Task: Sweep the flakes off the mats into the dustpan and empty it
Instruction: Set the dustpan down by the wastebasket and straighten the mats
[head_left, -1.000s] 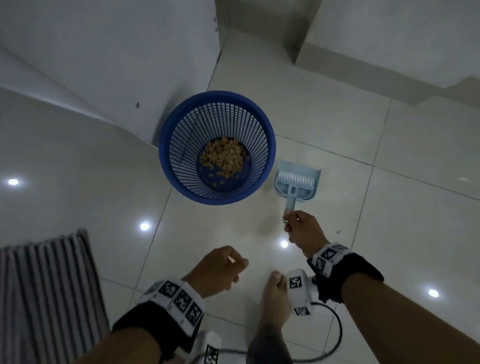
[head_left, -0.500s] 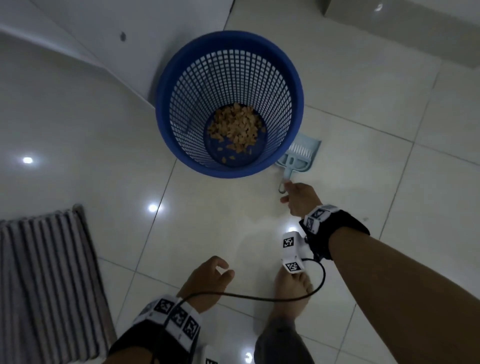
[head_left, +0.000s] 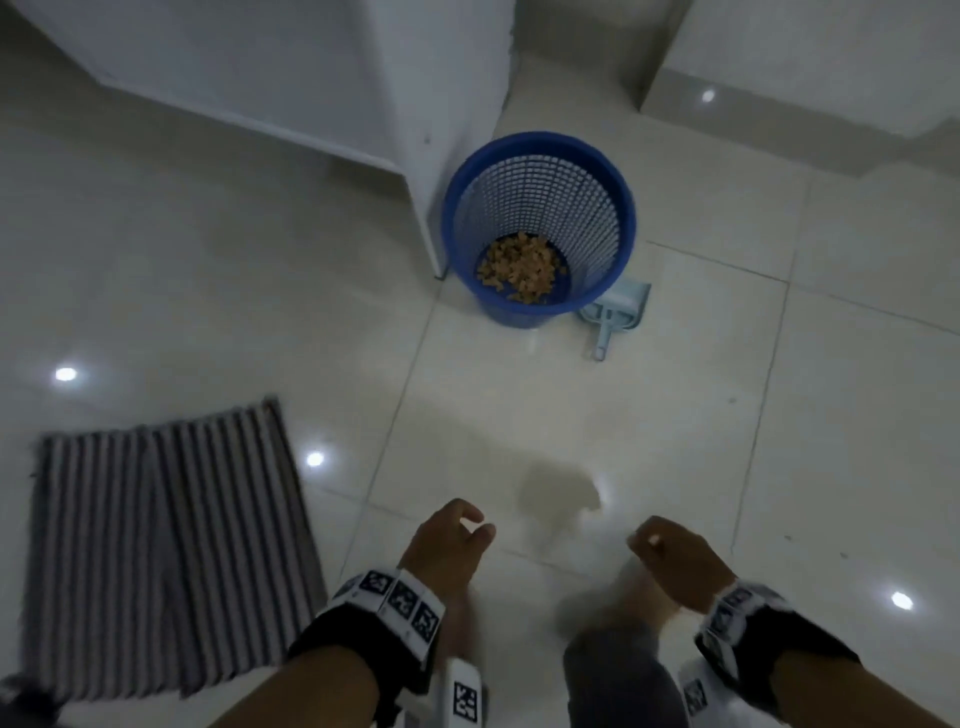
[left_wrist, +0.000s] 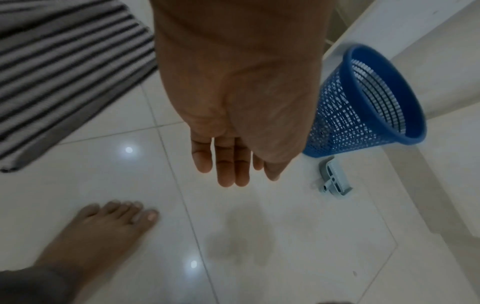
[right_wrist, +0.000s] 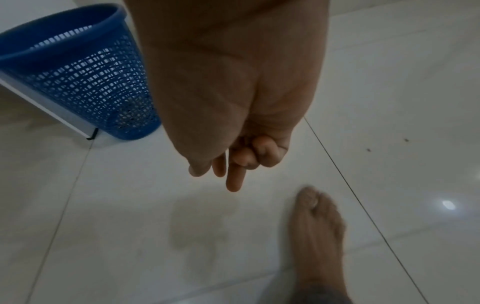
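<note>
From my remote station I read the scene as follows. The tiled floor carries everything. A striped mat lies at lower left, well apart from the bin; I see no flakes on its visible part. The blue mesh wastebasket stands upright against a white cabinet corner, and I judge the tan flakes piled on its bottom to be the emptied load. The pale dustpan lies on the floor just beside the basket, handle toward me, probably parked there for storage. My left hand hangs released, fingers relaxed, holding nothing. My right hand is loosely curled and empty. I judge the task essentially complete.
</note>
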